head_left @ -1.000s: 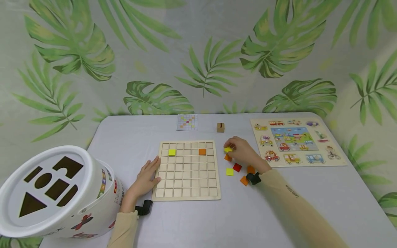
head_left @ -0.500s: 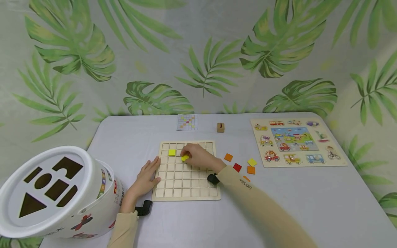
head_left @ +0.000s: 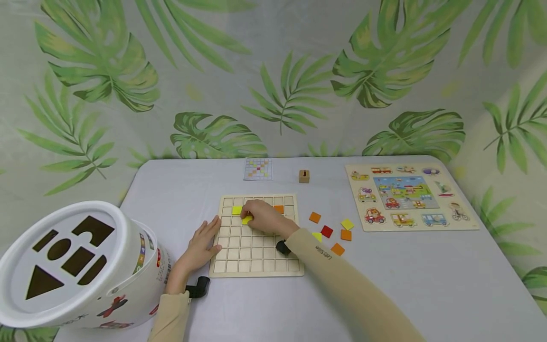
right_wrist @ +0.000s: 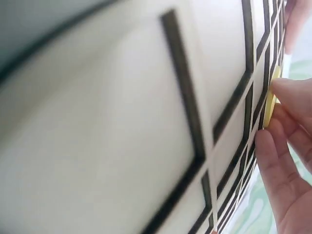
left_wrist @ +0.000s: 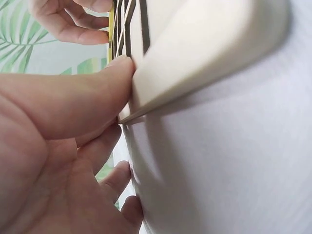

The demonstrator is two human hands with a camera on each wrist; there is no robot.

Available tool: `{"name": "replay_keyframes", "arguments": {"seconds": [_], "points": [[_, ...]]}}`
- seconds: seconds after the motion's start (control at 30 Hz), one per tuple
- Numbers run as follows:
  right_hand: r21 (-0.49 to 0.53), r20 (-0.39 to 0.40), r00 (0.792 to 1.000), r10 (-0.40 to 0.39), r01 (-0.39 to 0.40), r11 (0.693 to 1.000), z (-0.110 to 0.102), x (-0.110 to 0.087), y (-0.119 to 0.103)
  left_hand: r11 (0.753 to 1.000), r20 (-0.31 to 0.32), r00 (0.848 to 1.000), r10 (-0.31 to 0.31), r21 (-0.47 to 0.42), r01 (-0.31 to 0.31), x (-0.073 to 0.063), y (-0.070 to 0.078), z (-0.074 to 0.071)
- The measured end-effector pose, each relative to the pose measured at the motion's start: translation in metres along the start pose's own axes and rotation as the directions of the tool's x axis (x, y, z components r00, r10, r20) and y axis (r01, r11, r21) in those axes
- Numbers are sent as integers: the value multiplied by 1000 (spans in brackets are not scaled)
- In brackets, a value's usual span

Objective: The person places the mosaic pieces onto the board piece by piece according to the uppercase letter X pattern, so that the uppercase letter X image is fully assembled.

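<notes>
A wooden grid board [head_left: 256, 274] lies flat on the table. My right hand [head_left: 267, 217] is over its upper left part and pinches a yellow square tile [head_left: 246, 220]; in the right wrist view that tile [right_wrist: 269, 105] is between thumb and fingers, against the grid. Another yellow tile [head_left: 237, 210] sits in a cell just up and left of it. An orange tile [head_left: 279, 209] occupies a cell farther right, partly behind my right hand. My left hand [head_left: 201, 247] rests along the board's left edge, fingers extended, its thumb [left_wrist: 105, 90] touching the rim in the left wrist view.
Several loose tiles, including a red tile [head_left: 326, 231], lie right of the board. Behind it are a printed pattern card [head_left: 258, 169] and a small wooden cube [head_left: 304, 176]. A picture puzzle board [head_left: 410, 221] lies far right. A white bucket [head_left: 141, 294] stands at left.
From the loose tiles, my right hand has carried a yellow tile left onto the board, then slightly farther left and down beside the placed yellow tile. My left hand has stayed put.
</notes>
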State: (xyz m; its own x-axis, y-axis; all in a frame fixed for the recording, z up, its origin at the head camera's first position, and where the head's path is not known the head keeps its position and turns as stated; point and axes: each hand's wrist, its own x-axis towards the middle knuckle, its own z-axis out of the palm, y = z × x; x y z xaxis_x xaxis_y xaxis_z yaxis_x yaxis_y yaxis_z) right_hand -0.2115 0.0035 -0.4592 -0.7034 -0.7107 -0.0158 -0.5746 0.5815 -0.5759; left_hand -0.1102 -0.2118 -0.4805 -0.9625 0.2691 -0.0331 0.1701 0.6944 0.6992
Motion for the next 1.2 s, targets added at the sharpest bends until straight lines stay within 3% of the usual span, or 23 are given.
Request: {"name": "replay_keyframes", "arguments": {"seconds": [0.13,0.3,0.5,0.73,0.93,1.2], "points": [[102,-21,1000,23,-21,995,-8,-9,6,1000,-7,1000,4,2,-4,0,1,0],[227,-68,996,57,-40,973,-32,-39,25,1000,-10,1000,-2,-10,2,0,2,1],[235,-157,978,133,-94,968,-56,-88,63,1000,-4,1000,-4,-10,4,0,2,1],[222,-154,954,257,-220,950,-69,-132,95,1000,-5,1000,0,-20,0,-1,0,1],[207,-124,958,259,-231,951,-66,-141,102,1000,-11,1000,7,-24,-7,-1,-1,1],[133,-107,959,264,-249,959,-59,-132,98,999,-3,1000,-1,-40,1,-1,1,1]]}}
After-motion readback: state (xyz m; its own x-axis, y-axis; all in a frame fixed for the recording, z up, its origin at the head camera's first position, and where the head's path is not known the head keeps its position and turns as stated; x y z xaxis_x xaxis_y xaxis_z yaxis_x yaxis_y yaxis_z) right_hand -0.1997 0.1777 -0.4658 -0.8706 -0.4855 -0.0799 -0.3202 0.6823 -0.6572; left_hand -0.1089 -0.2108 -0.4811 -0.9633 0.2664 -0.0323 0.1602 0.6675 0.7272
